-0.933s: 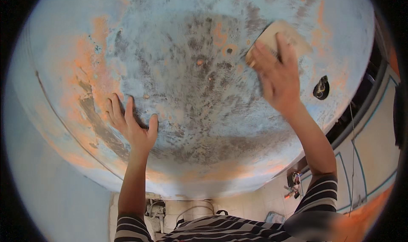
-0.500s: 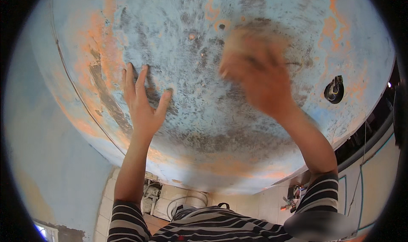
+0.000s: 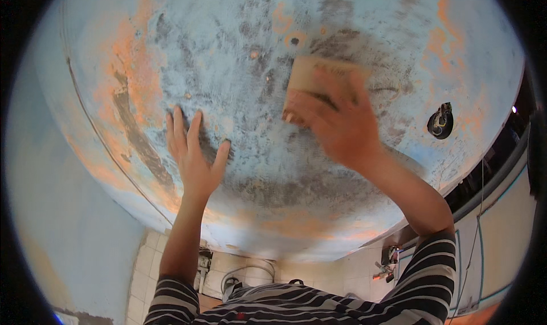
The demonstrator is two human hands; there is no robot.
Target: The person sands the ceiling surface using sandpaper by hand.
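A large, curved light-blue panel (image 3: 250, 91) fills the upper middle, with scuffed grey and orange patches. My left hand (image 3: 196, 159) lies on it with fingers spread and nothing in the grip. Right of centre, my right hand (image 3: 347, 125) presses a tan piece of sandpaper (image 3: 327, 69) against the panel, its fingers over the lower part of the sheet. Both the hand and the sheet are somewhat blurred. Just above the sandpaper is a small dark hole (image 3: 294, 41) ringed with orange.
Toward the right, wires show in a dark teardrop-shaped opening (image 3: 440, 121). A thin cord (image 3: 94, 108) runs along the panel's left side. Below the panel are a tiled floor (image 3: 325, 271), a looped hose (image 3: 250, 268) and small tools (image 3: 388, 263).
My right hand and the sandpaper have moved down and slightly left over the panel. My left hand appears lower in view, as the whole view has shifted a little.
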